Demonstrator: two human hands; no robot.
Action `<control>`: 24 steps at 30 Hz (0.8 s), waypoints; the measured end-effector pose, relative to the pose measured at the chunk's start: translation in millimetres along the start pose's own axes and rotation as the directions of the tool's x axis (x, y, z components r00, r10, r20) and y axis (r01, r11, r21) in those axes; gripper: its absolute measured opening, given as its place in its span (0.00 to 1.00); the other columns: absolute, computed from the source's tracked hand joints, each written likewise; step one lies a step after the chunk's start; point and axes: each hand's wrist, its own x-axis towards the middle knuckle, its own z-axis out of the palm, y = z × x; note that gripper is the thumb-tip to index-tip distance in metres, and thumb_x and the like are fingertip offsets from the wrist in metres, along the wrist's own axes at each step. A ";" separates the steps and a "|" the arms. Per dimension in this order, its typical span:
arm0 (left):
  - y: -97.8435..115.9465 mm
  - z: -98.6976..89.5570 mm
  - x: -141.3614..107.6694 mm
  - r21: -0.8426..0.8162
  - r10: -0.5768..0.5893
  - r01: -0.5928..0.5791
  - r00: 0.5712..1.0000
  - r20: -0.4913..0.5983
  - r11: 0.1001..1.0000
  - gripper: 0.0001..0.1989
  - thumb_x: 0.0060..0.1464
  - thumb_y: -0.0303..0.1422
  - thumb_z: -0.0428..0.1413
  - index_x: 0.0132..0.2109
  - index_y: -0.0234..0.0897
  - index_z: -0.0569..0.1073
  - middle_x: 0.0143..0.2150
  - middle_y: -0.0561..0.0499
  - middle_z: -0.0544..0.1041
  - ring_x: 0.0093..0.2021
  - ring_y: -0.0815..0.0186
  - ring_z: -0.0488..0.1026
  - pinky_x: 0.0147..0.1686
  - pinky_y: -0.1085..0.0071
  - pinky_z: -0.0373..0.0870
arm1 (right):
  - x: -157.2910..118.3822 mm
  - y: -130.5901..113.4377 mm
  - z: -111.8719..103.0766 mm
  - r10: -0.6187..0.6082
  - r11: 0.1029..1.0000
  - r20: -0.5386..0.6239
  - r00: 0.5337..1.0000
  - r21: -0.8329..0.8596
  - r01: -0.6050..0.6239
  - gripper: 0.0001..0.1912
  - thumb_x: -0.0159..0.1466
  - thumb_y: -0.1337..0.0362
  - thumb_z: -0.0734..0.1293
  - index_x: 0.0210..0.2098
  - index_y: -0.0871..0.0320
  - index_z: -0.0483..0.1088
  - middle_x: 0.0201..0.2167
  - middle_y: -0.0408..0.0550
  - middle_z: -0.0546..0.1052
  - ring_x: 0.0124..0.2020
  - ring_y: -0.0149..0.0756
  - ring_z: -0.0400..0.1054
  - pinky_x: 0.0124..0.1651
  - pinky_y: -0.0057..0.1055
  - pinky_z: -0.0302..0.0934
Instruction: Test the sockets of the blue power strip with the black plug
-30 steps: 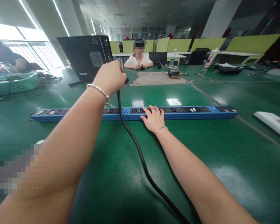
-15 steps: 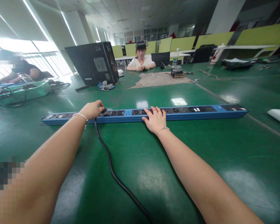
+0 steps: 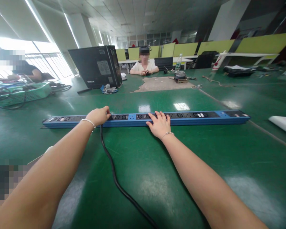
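A long blue power strip [image 3: 143,121] with black socket panels lies across the green table [image 3: 186,159]. My left hand [image 3: 98,115] is closed at the strip's left part, its fingers pinching the plug of a black power cord [image 3: 113,168]. The plug is mostly hidden by my fingers, low against the sockets; how deep it sits I cannot tell. From beneath my hand, the cord runs down toward the table's near side. My right hand [image 3: 159,124] lies with spread fingers on the strip, just right of its middle, holding nothing.
Beyond the strip stand a black computer case [image 3: 95,66], grey-blue gloves [image 3: 109,89] and a plastic bottle [image 3: 179,63]. A green basket [image 3: 38,91] with cables is at left, a white object [image 3: 282,125] at right. One person [image 3: 144,65] sits opposite, another [image 3: 28,68] at left.
My left hand has shifted slightly right with the plug and lowered onto the strip, so the plug shows less. My right hand stays on the strip. The view has tilted slightly.
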 end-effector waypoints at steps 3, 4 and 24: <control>2.9 4.3 -1.0 -0.033 -0.012 0.012 1.000 0.001 0.999 0.18 0.54 0.42 0.44 0.49 0.41 0.68 0.43 0.41 0.78 0.44 0.53 0.75 0.40 0.64 0.68 | 0.5 -0.6 -1.0 0.005 1.000 0.015 1.000 -0.001 -0.005 0.26 0.64 0.48 0.59 0.59 0.45 0.62 0.62 0.50 0.61 0.63 0.47 0.49 0.62 0.50 0.38; 3.3 5.9 -1.1 -0.049 -0.022 0.022 1.000 0.005 0.999 0.19 0.54 0.42 0.44 0.49 0.41 0.67 0.43 0.41 0.78 0.44 0.53 0.75 0.40 0.64 0.68 | 0.7 -0.9 -1.3 0.006 1.000 0.021 1.000 -0.001 -0.006 0.26 0.64 0.48 0.59 0.59 0.45 0.62 0.63 0.50 0.61 0.63 0.47 0.49 0.62 0.51 0.38; 0.8 -15.6 -7.2 -0.227 -0.143 0.107 0.979 -0.147 0.968 0.17 0.55 0.41 0.44 0.47 0.40 0.68 0.40 0.43 0.78 0.42 0.54 0.75 0.40 0.63 0.68 | -3.8 -2.4 2.0 -0.014 1.000 -0.037 0.999 -0.020 0.014 0.25 0.64 0.50 0.60 0.59 0.45 0.63 0.63 0.51 0.61 0.63 0.48 0.49 0.62 0.51 0.39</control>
